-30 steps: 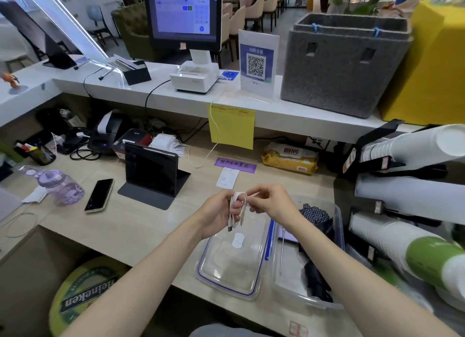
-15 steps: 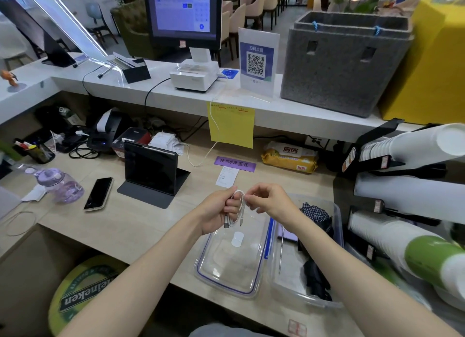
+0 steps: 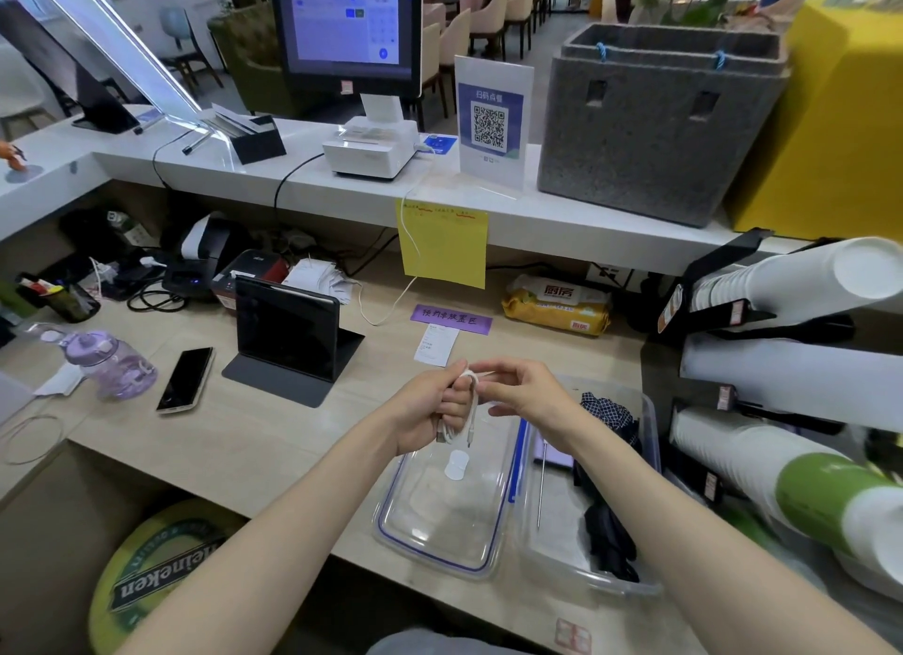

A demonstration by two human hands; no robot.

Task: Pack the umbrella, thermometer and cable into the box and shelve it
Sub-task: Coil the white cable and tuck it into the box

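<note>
Café counter workspace, light wood desk (image 3: 273, 439). Left hand (image 3: 430, 407) is clenched around a folded white cable (image 3: 466, 410), held above the lid (image 3: 440, 517); right hand (image 3: 527, 393) pinches the top of the loop with its fingertips. Cable looks light, limp and springy, likely to uncoil, so best gripped at mid-bundle. Clear box (image 3: 650, 439) sits just right of the lid and holds 2 items: dark folded umbrella (image 3: 608, 532) and thin metal-probe thermometer (image 3: 541, 488). Cable not yet in.
</note>
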